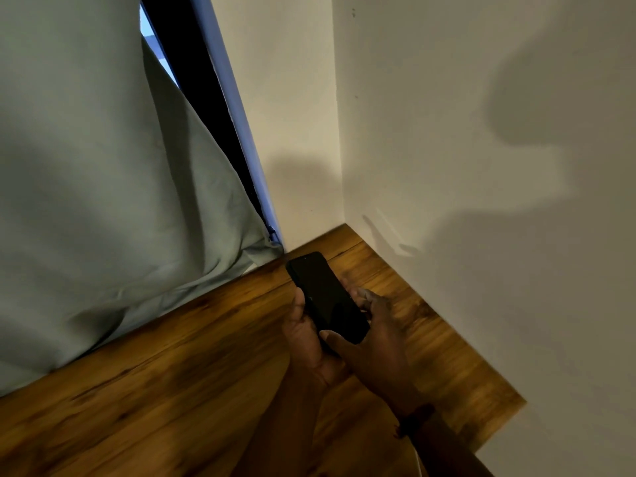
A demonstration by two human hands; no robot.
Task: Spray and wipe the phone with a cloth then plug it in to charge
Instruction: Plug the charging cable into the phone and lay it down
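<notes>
A black phone (325,296) with a dark screen is held over the wooden floor, its top end pointing toward the room corner. My left hand (304,333) cradles it from below and along its left edge. My right hand (373,333) grips its right edge and lower end, thumb on the bottom of the screen. A dark band sits on my right wrist. No cloth, spray bottle or charger shows.
Brown wooden floor (172,390) fills the lower frame. A pale green curtain (86,184) hangs at left, pooling on the floor beside a dark window frame (213,108). White walls (481,166) meet in a corner just beyond the phone.
</notes>
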